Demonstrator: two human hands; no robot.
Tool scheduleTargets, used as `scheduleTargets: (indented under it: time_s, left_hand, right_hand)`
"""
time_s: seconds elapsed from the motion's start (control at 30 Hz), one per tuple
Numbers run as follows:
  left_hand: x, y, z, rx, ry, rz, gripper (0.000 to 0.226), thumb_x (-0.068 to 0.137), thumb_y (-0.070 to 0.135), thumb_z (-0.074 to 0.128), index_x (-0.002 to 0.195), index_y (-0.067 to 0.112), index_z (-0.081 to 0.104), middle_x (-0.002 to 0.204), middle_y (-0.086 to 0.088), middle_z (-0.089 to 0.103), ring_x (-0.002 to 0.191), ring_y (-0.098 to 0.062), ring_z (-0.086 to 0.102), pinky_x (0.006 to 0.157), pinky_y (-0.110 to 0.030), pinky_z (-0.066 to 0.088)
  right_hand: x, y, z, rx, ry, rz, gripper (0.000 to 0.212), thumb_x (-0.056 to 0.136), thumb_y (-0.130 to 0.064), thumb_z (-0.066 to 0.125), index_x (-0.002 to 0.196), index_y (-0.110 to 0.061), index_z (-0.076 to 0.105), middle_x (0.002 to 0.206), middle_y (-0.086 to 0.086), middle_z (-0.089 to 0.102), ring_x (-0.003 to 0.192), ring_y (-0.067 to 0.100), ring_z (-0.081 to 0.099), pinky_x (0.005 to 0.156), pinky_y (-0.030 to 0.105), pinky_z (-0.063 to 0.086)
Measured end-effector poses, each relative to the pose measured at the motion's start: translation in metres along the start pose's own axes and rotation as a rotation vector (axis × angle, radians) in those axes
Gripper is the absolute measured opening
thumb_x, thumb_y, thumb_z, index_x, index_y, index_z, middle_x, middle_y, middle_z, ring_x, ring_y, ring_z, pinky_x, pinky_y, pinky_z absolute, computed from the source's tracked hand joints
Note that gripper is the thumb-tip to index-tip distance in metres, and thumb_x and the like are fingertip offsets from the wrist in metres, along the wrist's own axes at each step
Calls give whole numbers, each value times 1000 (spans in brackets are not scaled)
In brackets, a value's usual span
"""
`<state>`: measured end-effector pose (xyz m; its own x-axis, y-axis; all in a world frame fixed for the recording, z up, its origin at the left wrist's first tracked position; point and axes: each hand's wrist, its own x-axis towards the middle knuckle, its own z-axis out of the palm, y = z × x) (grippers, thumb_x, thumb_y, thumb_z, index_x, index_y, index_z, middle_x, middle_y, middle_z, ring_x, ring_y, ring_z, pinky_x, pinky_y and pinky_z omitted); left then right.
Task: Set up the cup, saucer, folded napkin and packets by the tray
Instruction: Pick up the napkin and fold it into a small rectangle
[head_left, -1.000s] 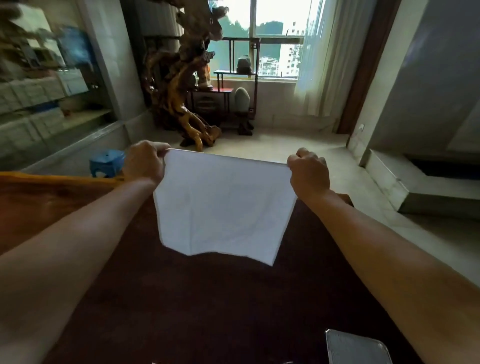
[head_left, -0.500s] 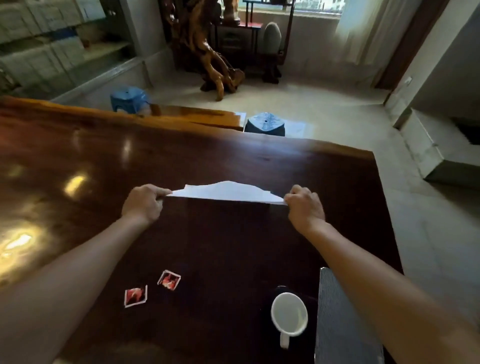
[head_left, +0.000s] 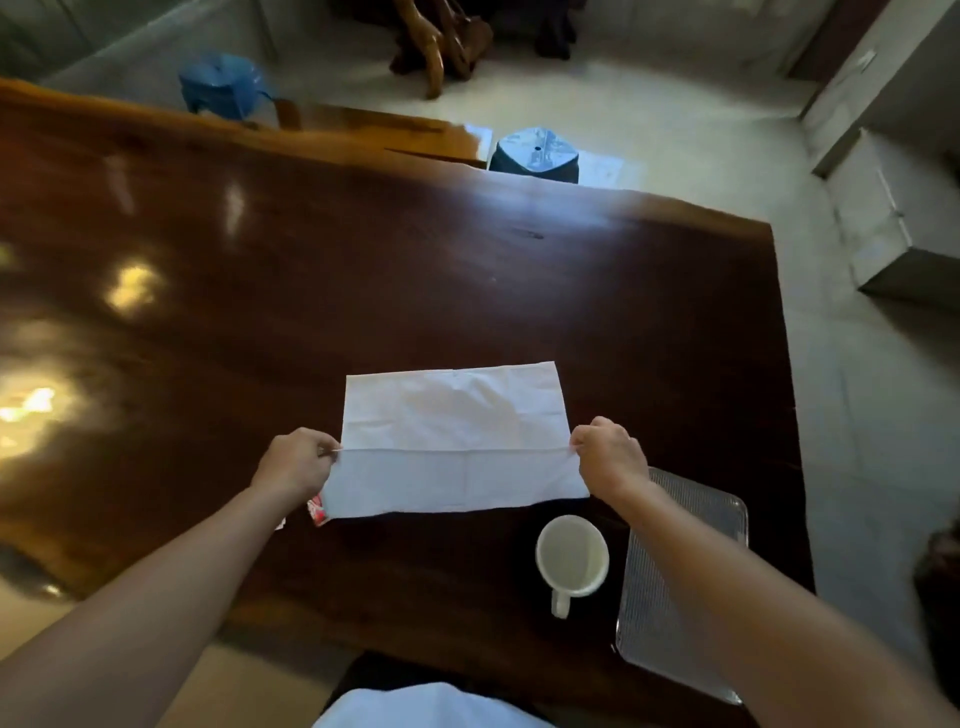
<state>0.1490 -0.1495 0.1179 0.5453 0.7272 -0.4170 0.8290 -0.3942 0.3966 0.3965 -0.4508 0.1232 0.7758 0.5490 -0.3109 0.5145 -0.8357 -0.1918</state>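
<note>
A white napkin (head_left: 452, 436) lies spread on the dark wooden table (head_left: 363, 291), a crease running across it. My left hand (head_left: 296, 462) pinches its left edge at the crease and my right hand (head_left: 608, 457) pinches the right edge. A white cup (head_left: 571, 556) sits on a dark saucer (head_left: 522, 545), handle toward me, just left of the metal mesh tray (head_left: 691, 519). A red packet (head_left: 318, 512) pokes out from under the napkin's near left corner; a sliver of a second packet (head_left: 280, 524) shows beside my left forearm.
Two blue stools (head_left: 535, 156) (head_left: 223, 85) stand beyond the table's far edge. A wooden root sculpture (head_left: 441, 47) sits on the pale floor. The table's right edge runs close past the tray.
The napkin, held up in the air a second ago, has come down and now lies on the table. The view has tilted down, so cup and tray show fully.
</note>
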Motion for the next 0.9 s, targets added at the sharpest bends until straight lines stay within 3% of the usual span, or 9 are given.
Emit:
scheduleTargets:
  time_s: [0.1, 0.17, 0.4, 0.57, 0.77, 0.9]
  left_hand:
    - [18, 2, 2, -20, 6, -26, 12, 91, 21, 65, 87, 21, 77, 97, -5, 75, 90, -23, 65, 74, -31, 47]
    - [33, 3, 2, -46, 17, -57, 11, 92, 22, 66, 87, 19, 75, 93, -3, 72, 87, -20, 61, 73, -32, 45]
    - [96, 10, 0, -183, 43, -195, 12, 92, 26, 70, 91, 15, 72, 94, -3, 66, 90, -21, 59, 78, -34, 47]
    - [147, 9, 15, -316, 55, -259, 18, 93, 34, 66, 93, 16, 65, 99, -5, 67, 93, -25, 63, 77, -38, 52]
    - [186, 6, 40, -358, 98, -289, 10, 99, 30, 57, 98, 21, 57, 100, 1, 62, 94, -19, 58, 81, -39, 52]
    - [201, 1, 55, -391, 107, -273, 16, 100, 33, 54, 97, 17, 58, 84, 3, 63, 85, -21, 59, 69, -35, 45]
  right_hand:
    - [18, 0, 3, 127, -14, 106, 18, 94, -16, 55, 84, -22, 67, 94, 0, 59, 89, 26, 62, 79, 44, 55]
    - [35, -2, 3, 201, -23, 150, 13, 93, -22, 60, 86, -20, 70, 95, 0, 63, 89, 23, 63, 79, 43, 56]
    - [109, -15, 4, 375, -7, 275, 13, 93, -27, 67, 93, -15, 71, 92, 2, 68, 82, 15, 60, 69, 29, 46]
    - [163, -25, 16, 476, 4, 381, 19, 94, -32, 66, 96, -14, 70, 93, 2, 67, 88, 16, 61, 76, 32, 49]
    - [207, -29, 52, 557, 21, 523, 15, 96, -29, 61, 93, -16, 65, 92, 1, 64, 92, 20, 63, 79, 36, 52]
    - [222, -28, 72, 549, 38, 577, 20, 96, -28, 53, 96, -12, 66, 96, 6, 68, 93, 25, 64, 84, 43, 54]
